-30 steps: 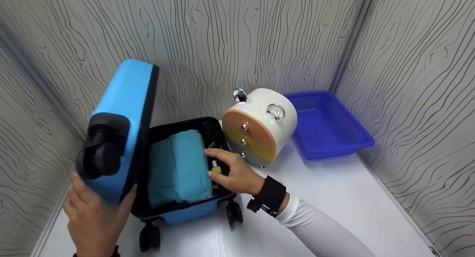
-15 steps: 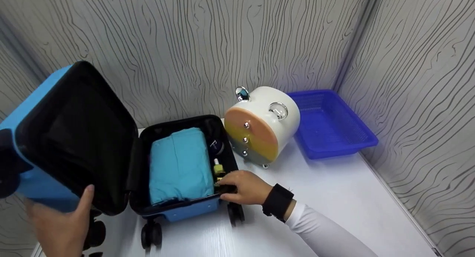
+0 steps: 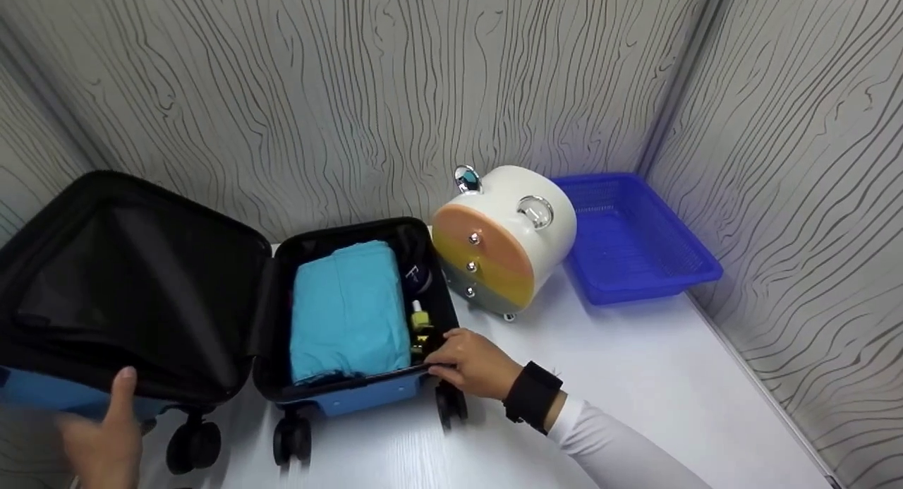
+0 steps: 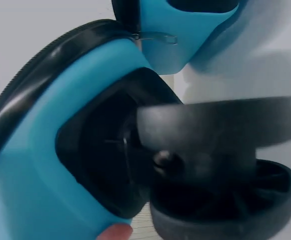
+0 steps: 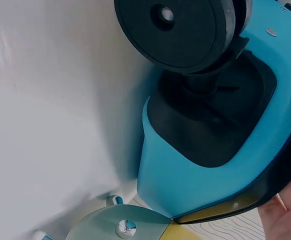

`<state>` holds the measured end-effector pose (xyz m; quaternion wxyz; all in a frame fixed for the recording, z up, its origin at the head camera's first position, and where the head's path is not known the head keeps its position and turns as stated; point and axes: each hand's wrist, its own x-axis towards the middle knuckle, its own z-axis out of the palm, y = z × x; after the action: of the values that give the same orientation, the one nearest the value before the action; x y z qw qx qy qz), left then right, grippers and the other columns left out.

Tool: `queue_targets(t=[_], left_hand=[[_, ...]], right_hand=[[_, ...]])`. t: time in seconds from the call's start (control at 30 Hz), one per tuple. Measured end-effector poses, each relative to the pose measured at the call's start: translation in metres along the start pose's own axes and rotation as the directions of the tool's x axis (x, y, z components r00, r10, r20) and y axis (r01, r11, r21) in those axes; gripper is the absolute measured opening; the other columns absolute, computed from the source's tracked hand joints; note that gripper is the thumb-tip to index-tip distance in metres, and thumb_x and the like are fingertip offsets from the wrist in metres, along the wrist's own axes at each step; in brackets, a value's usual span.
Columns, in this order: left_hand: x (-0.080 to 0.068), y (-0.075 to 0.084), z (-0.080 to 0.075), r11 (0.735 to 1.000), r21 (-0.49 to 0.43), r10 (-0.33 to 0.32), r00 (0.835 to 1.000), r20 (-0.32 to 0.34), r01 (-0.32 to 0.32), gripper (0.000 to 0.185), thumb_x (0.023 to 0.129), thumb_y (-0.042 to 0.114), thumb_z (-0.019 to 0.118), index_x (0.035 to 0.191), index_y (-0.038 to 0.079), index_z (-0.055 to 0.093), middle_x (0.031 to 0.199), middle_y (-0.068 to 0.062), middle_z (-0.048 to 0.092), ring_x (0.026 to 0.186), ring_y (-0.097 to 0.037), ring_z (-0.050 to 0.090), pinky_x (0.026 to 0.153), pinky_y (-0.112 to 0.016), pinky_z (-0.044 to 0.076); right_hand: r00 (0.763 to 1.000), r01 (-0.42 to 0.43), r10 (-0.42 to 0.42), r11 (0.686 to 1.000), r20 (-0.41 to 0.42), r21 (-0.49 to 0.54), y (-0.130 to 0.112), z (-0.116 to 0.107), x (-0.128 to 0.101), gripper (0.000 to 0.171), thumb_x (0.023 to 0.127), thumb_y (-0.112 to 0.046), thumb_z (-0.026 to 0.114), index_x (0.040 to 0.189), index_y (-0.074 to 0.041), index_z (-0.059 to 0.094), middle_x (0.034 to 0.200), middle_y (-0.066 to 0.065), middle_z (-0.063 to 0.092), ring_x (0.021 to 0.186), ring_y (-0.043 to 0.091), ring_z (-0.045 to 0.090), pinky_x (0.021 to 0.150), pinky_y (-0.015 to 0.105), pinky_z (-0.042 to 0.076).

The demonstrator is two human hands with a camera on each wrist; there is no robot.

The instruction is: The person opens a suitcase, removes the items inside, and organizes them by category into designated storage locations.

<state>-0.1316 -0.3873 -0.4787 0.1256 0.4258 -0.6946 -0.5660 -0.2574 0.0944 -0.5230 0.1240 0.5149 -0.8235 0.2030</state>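
Observation:
A small blue suitcase with black lining lies spread on the table. Its filled half [image 3: 353,387] holds a folded turquoise cloth [image 3: 349,309], a little yellow-green bottle with a white cap [image 3: 420,316] and a dark round item [image 3: 416,279]. To the left leans the lid half [image 3: 134,291], its black inside facing up. My left hand [image 3: 106,439], partly blurred, is at the lid's near edge with the thumb raised; a fingertip shows beside the blue shell in the left wrist view. My right hand [image 3: 473,362] grips the rim at the filled half's near right corner, thumb outside.
Black caster wheels [image 3: 291,436] stick out from the suitcase's near side. Right of it stands a white drum-shaped box [image 3: 522,221] with a striped front and shiny knobs. A blue plastic basket [image 3: 635,291] sits farther right. Patterned walls enclose the white table [image 3: 607,390].
The lid has swung left and down, exposing its inside, and my left hand has moved left and down with it. My right hand has shifted from beside the cloth to the near right rim.

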Motion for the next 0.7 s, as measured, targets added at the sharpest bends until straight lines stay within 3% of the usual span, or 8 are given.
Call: queue_targets(t=[0.2, 0.47, 0.53, 0.7], left_hand=[[0.01, -0.017, 0.0, 0.989, 0.012, -0.148, 0.987, 0.056, 0.148, 0.123, 0.101, 0.078, 0.04, 0.165, -0.003, -0.027, 0.177, -0.021, -0.026, 0.168, -0.046, -0.009, 0.135, -0.062, 0.005], [0.021, -0.032, 0.007, 0.977, -0.034, -0.205, 0.973, 0.109, 0.21, 0.115, 0.104, 0.077, 0.028, 0.167, -0.008, -0.015, 0.179, -0.027, -0.014, 0.168, -0.049, 0.003, 0.135, -0.063, 0.014], [0.024, -0.037, 0.008, 0.971, -0.043, -0.229, 0.967, 0.113, 0.235, 0.111, 0.104, 0.078, 0.024, 0.169, -0.007, -0.009, 0.18, -0.025, -0.01, 0.168, -0.048, 0.006, 0.135, -0.062, 0.015], [0.033, -0.051, 0.016, 0.93, -0.219, -0.27, 0.953, 0.139, 0.295, 0.104, 0.104, 0.077, 0.029, 0.173, 0.01, -0.011, 0.182, -0.013, -0.018, 0.17, -0.035, 0.001, 0.133, -0.057, 0.026]], right_hand=[[1.0, -0.014, 0.014, 1.0, 0.002, 0.004, -0.002, -0.001, -0.002, 0.013, 0.102, -0.016, 0.076, 0.109, -0.011, 0.086, 0.101, -0.002, 0.085, 0.09, 0.011, 0.08, 0.108, 0.042, 0.057], [1.0, -0.024, 0.024, 1.0, -0.016, -0.014, -0.002, -0.004, -0.003, 0.012, 0.102, -0.016, 0.077, 0.108, -0.012, 0.086, 0.099, -0.002, 0.085, 0.089, 0.011, 0.079, 0.107, 0.043, 0.057], [1.0, -0.021, 0.021, 1.0, -0.02, -0.017, -0.001, -0.005, -0.002, 0.012, 0.102, -0.017, 0.077, 0.108, -0.012, 0.086, 0.099, -0.003, 0.085, 0.088, 0.011, 0.079, 0.107, 0.043, 0.057], [0.999, 0.0, 0.0, 1.0, -0.044, -0.014, 0.001, -0.003, -0.003, 0.011, 0.101, -0.015, 0.077, 0.107, -0.012, 0.085, 0.097, -0.003, 0.084, 0.088, 0.01, 0.079, 0.107, 0.042, 0.057]])
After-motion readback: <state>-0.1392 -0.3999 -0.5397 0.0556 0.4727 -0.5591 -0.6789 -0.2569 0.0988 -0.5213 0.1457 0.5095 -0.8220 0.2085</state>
